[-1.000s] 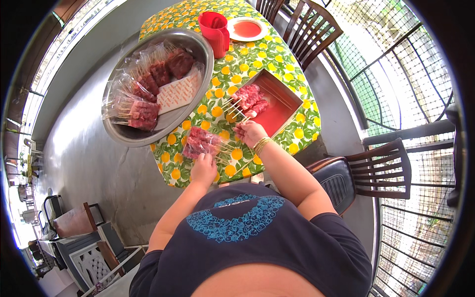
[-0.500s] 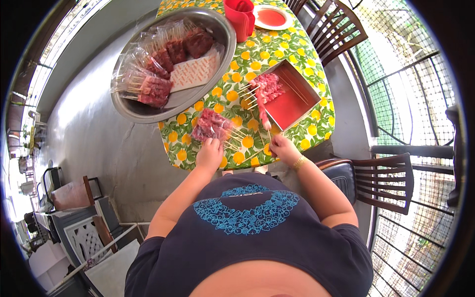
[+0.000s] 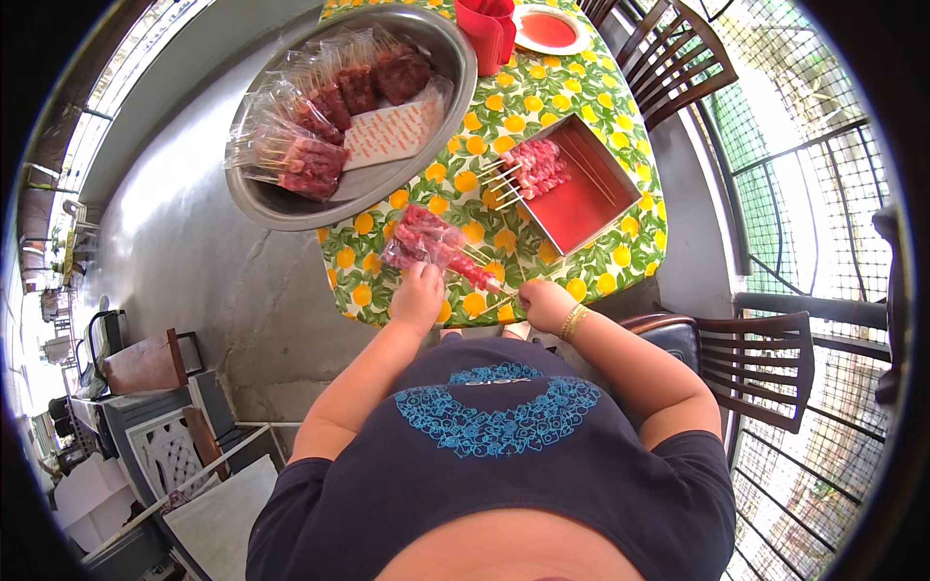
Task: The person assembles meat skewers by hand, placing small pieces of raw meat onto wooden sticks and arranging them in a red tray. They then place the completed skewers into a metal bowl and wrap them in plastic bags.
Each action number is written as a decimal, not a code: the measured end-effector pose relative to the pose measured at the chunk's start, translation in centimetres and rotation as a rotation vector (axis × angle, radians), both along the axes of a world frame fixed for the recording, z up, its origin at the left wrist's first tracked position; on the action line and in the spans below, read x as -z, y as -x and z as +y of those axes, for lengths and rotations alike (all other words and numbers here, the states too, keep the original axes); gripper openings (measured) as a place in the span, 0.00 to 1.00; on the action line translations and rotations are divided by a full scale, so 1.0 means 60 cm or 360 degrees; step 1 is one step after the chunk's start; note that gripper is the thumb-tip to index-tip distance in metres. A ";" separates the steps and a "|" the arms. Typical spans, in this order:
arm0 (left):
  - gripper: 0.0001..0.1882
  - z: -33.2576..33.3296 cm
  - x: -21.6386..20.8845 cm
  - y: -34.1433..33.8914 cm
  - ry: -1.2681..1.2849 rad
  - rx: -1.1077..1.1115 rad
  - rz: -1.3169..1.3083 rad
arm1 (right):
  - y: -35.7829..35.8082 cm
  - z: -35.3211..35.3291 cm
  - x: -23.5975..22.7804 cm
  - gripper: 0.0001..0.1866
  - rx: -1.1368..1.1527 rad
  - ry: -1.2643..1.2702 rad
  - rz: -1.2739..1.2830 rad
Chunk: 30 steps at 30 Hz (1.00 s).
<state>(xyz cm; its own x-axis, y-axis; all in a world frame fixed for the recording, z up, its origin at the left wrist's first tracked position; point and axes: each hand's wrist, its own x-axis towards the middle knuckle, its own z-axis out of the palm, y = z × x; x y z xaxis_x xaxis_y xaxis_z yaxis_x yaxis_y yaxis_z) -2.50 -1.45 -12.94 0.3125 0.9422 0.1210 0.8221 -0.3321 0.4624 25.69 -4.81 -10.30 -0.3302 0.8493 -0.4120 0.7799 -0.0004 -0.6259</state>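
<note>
Skewer (image 3: 477,275) moved bagward; right fingers (image 3: 529,293) pinch it, left fingers (image 3: 422,272) bag (image 3: 420,233); red-printed pack (image 3: 390,136) beyond.

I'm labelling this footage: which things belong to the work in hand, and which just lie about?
In the work:
clear plastic bag of meat skewers
single red meat skewer
red-bottomed rectangular tray
oval grey metal basin

Apparently just lying about:
red plastic pitcher
brown slatted wooden chair

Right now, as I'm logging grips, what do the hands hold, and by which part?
Right hand: a meat skewer, by its stick end. Left hand: the clear bag of skewers, by its near edge.
</note>
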 end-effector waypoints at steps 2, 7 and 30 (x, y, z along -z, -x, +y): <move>0.06 -0.004 0.004 0.002 -0.0034 0.0023 0.0015 | 0.025 0.030 0.009 0.06 -0.0043 -0.0032 -0.0015; 0.06 -0.010 0.014 0.000 0.0043 0.0031 0.0069 | 0.090 0.091 0.031 0.06 0.0063 -0.0160 -0.0008; 0.06 -0.010 0.060 0.032 0.0360 -0.0456 -0.0777 | 0.153 0.284 0.061 0.05 -0.0768 -0.0613 -0.0211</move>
